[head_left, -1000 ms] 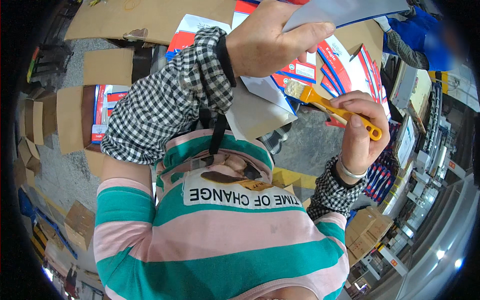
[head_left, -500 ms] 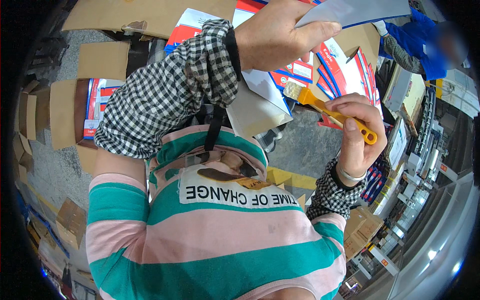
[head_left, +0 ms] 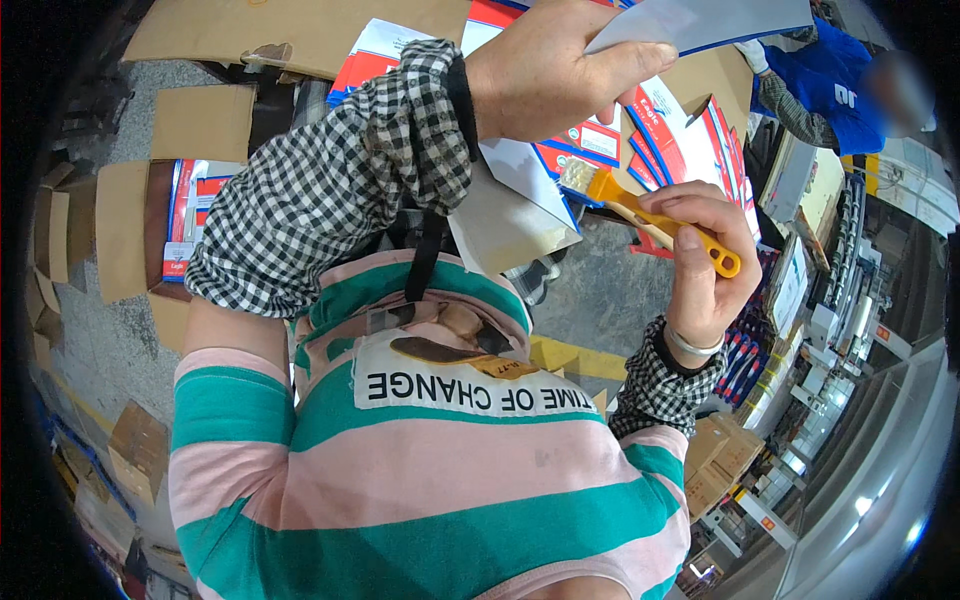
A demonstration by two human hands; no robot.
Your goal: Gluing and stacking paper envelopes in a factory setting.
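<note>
My left hand [head_left: 550,75] is at the top, thumb over a pale grey sheet [head_left: 715,25] with a blue edge, pinching it; some of its fingers are hidden. Lower and to the right, my right hand [head_left: 705,250] grips the yellow handle of a brush [head_left: 625,195]. The brush's pale bristles point left, beside a red, white and blue printed packet [head_left: 590,140] on the work surface. Below my left wrist, a whitish flat piece with a folded corner [head_left: 510,225] juts over the near edge.
Fanned printed packets [head_left: 715,150] lie at the right of the cardboard-covered surface [head_left: 300,30]. An open carton [head_left: 125,235] with similar packets stands at the left. A person in blue [head_left: 820,90] works at the far right. More boxes [head_left: 715,460] stand at the lower right.
My right hand and the brush have shifted slightly left and up. My left hand keeps its grip on the sheet. The person in blue has turned a little.
</note>
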